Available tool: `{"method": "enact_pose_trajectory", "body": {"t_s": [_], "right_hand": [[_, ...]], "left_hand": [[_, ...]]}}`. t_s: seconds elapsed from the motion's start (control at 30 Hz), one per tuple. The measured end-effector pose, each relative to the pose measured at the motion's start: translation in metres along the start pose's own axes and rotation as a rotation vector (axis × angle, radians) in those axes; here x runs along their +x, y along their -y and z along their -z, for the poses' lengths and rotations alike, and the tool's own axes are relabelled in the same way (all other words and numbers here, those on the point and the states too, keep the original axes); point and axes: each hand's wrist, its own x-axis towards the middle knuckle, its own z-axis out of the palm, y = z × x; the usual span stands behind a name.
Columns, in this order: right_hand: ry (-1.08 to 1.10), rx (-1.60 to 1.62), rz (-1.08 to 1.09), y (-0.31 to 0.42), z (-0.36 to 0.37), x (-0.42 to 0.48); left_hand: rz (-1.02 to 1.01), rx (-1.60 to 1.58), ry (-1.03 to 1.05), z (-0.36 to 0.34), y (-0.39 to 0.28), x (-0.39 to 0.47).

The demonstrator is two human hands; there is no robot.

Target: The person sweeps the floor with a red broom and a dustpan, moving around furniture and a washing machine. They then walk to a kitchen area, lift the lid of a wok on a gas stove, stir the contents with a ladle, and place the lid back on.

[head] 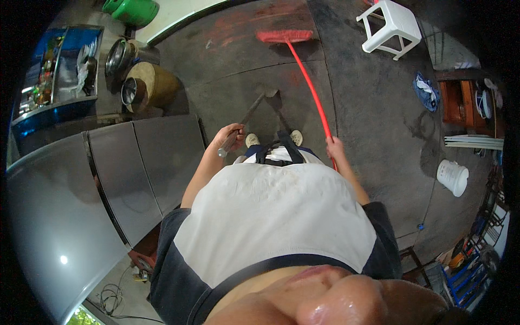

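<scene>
My left hand [231, 137] is closed around the grey handle of a long-handled tool [252, 109]. Its small, dark, flat head rests on or just above the floor ahead of my feet; its exact kind is unclear. My right hand [335, 148] grips the red handle of a push broom [310, 85]. The broom's wide head with red bristles [284, 36] is farther out on the dark floor, beside reddish smears [235, 28].
A grey refrigerator-like cabinet [122, 166] stands close on my left, with a drum [156, 87] and green gas cylinder [136, 11] beyond. To the right are a white plastic stool [392, 26], crumpled blue cloth [425, 92], wooden furniture [459, 101] and a white bucket [453, 178].
</scene>
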Motion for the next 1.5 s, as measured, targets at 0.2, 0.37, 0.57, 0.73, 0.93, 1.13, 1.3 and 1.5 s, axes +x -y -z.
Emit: {"method": "enact_pose_trajectory", "body": {"t_s": [0.2,0.37,0.57,0.73,0.93,1.13,1.3,1.5], "right_hand": [[-0.086,-0.371,-0.075,-0.018,0.000,0.024],[-0.117,-0.366,0.060,0.057,-0.039,0.085],[0.065,-0.077,0.074,0.069,-0.057,0.043],[0.047,-0.258,-0.014,0.019,-0.043,0.002],[0.039,-0.217,-0.051,0.093,-0.107,0.059],[0.073,-0.026,-0.027,0.161,-0.172,0.074],[0.089,-0.191,0.017,0.084,-0.135,0.038],[0.051,-0.390,0.057,0.039,-0.133,0.053]], "left_hand": [[0.018,0.178,-0.184,-0.012,0.006,-0.018],[0.034,0.155,-0.133,0.003,0.007,-0.014],[-0.036,0.133,-0.082,0.050,-0.001,-0.001],[-0.062,0.151,-0.077,0.059,-0.026,-0.012],[0.011,0.050,-0.031,0.077,-0.068,-0.025],[0.053,0.064,-0.011,0.081,-0.110,-0.035],[-0.217,0.529,-0.151,0.107,-0.114,-0.037],[-0.203,0.546,-0.148,0.098,-0.150,-0.062]]}}
